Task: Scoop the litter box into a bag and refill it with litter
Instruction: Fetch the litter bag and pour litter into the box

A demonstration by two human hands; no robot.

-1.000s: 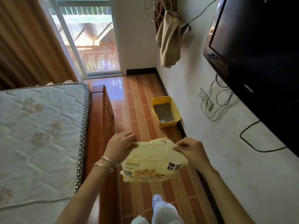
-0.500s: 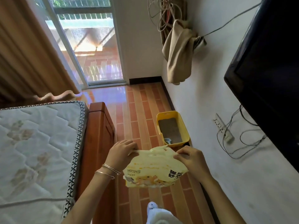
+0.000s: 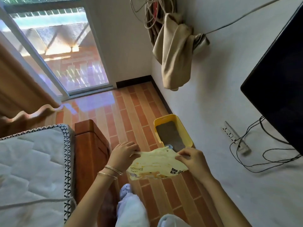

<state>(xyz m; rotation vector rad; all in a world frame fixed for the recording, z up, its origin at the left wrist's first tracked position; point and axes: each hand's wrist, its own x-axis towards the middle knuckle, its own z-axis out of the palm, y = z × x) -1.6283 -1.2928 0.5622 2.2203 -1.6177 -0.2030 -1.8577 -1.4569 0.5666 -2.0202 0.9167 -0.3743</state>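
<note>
Both your left hand (image 3: pixel 122 154) and right hand (image 3: pixel 191 158) pinch the litter bag (image 3: pixel 155 166) top; keep it level approaching the litter box (image 3: pixel 172 135).

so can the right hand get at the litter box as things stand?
Probably not yet. The right hand pinches the litter bag, as does the left hand. The litter box sits on the floor ahead by the wall, nothing between, but the person stands.
</note>
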